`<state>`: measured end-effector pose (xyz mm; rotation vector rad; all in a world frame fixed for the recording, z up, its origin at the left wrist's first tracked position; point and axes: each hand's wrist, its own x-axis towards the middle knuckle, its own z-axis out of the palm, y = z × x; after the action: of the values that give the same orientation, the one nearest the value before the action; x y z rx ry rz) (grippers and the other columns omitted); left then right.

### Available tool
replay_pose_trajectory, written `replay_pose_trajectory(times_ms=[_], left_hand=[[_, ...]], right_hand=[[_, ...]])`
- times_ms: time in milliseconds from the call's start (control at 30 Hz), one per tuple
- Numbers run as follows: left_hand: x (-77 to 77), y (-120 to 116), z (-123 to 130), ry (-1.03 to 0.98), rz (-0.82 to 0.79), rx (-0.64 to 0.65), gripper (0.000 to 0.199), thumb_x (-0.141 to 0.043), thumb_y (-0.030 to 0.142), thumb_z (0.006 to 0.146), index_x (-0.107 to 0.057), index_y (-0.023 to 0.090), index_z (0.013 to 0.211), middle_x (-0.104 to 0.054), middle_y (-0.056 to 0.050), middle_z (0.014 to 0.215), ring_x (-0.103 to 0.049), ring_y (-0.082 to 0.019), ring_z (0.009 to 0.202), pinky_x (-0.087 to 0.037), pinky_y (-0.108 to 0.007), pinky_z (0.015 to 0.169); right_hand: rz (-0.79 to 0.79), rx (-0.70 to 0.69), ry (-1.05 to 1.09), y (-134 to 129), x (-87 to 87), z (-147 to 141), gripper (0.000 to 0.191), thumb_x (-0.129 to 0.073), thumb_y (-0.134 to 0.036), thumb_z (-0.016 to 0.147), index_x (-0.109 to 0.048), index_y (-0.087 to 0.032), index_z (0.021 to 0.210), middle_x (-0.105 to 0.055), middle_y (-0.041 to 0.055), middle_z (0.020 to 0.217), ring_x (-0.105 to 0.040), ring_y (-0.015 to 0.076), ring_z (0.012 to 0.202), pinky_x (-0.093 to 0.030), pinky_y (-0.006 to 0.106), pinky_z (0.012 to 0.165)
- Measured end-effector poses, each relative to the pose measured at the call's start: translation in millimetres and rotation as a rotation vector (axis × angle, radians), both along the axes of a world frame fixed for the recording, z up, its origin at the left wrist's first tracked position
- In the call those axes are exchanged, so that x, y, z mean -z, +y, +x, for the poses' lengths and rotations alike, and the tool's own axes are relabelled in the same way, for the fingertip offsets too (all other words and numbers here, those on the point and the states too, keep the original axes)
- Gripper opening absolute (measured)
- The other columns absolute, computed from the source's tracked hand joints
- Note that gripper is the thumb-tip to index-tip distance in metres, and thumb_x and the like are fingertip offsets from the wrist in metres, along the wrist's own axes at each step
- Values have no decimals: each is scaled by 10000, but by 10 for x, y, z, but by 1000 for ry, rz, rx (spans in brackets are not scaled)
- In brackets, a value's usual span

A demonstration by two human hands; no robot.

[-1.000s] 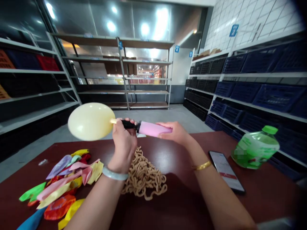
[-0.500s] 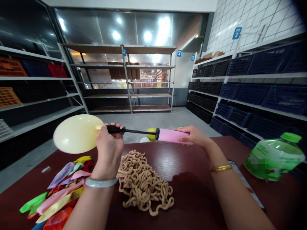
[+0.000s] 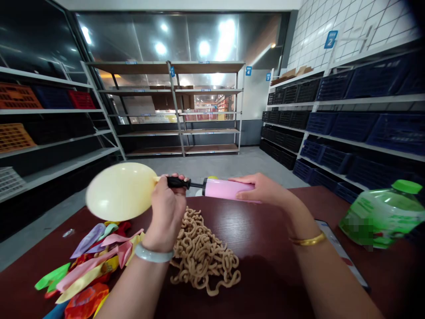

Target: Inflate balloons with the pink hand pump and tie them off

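Observation:
A balloon pump (image 3: 221, 188) with a pink barrel lies level above the table, between my two hands. My left hand (image 3: 168, 208) is closed round its black handle end, where the neck of a pale yellow inflated balloon (image 3: 120, 191) meets it. The balloon bulges out to the left of that hand. Around the pink barrel my right hand (image 3: 264, 190) is wrapped, thumb in front. Only a short length of black rod shows between handle and barrel. Below the pump is a heap of tan rope (image 3: 207, 254). Loose flat balloons (image 3: 89, 270) in several colours lie left of my forearm.
The dark red table (image 3: 265, 288) carries a green-capped bottle (image 3: 381, 215) at the right and a phone-like flat object (image 3: 343, 252) by my right forearm. Shelves with crates (image 3: 358, 128) line both sides. A metal rack (image 3: 179, 110) stands at the back.
My left hand has moved right with the balloon and handle. The exposed black rod is shorter, and the pink barrel has shifted slightly left with my right hand.

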<state>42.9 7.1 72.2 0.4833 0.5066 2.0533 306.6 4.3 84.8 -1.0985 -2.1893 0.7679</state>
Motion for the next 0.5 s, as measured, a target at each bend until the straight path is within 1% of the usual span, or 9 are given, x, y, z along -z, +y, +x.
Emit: replay_pose_trajectory(times_ms=[133,233,300,367,433,500], left_hand=[[-108,67,-289,-19,15,-81,133,-452,47,835,-488,167,790,-530,4,687,-543,-121,599,-476,-270,617],[-91,117,-387,-23,28,-103,129,-443,61,848,-486,173,799,-534,3,686,-546,-122,601,-472,-264,614],[-21,126,-349,-30,32,-103,121,-446,84,867,-484,178,800,-538,3,689,-550,-123,605,-479,-267,626],[87,108,-236,-42,38,-100,109,-458,113,885,-490,180,806,-548,0,701,-558,-125,615,-486,-272,640],[209,69,-85,-63,33,-92,93,-476,134,896,-502,182,821,-560,-4,718,-573,-126,633,-496,-277,664],[313,25,62,-102,-22,-68,107,-472,141,904,-498,184,810,-553,-1,704,-571,-122,625,-496,-270,665]], right_hand=[[2,-2,-46,41,-52,312,605,-744,-482,765,-649,-250,1316,-673,43,1293,-625,336,1162,-479,395,992],[-20,-19,-55,73,-43,413,617,-705,-525,793,-638,-232,1333,-685,48,1274,-632,327,1149,-491,376,956],[-30,-19,-50,96,-27,396,628,-691,-542,798,-638,-219,1334,-689,55,1266,-638,324,1135,-498,367,932],[-23,-17,-50,108,-6,308,629,-702,-546,784,-654,-214,1316,-691,61,1263,-643,329,1121,-500,370,926],[-19,-26,-58,102,29,154,610,-719,-536,770,-671,-228,1295,-700,59,1245,-654,334,1096,-499,390,933],[-14,-39,-55,84,85,-37,576,-733,-515,763,-688,-248,1272,-711,58,1221,-665,339,1071,-499,420,943]])
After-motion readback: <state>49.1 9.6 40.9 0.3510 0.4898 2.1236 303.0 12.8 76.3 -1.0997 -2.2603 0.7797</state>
